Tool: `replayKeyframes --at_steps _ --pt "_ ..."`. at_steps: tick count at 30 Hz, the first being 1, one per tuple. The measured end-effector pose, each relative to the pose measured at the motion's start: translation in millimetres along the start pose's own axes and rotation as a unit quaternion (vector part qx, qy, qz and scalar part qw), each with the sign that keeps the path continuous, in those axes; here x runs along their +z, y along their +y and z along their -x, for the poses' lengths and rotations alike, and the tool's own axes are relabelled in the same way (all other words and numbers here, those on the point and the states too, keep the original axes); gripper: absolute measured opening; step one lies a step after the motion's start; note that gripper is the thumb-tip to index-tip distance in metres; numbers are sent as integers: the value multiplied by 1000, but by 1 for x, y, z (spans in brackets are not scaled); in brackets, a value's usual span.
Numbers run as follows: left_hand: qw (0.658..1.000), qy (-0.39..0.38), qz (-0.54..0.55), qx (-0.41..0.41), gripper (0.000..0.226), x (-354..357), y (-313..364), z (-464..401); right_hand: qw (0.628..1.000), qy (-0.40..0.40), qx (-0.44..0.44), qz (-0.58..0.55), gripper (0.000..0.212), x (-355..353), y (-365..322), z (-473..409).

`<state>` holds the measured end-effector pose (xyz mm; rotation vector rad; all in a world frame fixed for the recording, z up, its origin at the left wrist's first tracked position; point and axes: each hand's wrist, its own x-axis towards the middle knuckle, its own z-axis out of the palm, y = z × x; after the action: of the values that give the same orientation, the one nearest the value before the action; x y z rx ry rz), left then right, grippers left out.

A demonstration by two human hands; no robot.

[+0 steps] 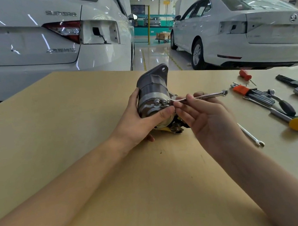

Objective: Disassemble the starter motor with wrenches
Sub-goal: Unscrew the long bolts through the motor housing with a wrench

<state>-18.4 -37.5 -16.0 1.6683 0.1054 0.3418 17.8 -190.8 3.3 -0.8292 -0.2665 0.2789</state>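
The starter (151, 94) is held on the bench (73, 139), its long axis running near to far. It is gripped around its smooth grey metal barrel by the left hand (141, 121). A slim polished wrench (201, 96) is pinched in the right hand (204, 118), shaft lying left to right. Its left end sits at a bolt (164, 103) just left of the fingers (180, 107); whether it is seated cannot be told.
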Motion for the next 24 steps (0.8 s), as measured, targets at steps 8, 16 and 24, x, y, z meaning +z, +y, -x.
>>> replayKeyframes --at_steps 8,16,24 --pt "1000 1 2 4 133 1 0 0 1000 -1 -20 11 16 0 1 2" --pt "1000 -1 7 0 125 0 0 0 975 -8 -121 188 12 7 -5 7" --pt "1000 -15 -5 3 83 -4 -8 -4 676 -157 -346 631 30 48 -1 -9"
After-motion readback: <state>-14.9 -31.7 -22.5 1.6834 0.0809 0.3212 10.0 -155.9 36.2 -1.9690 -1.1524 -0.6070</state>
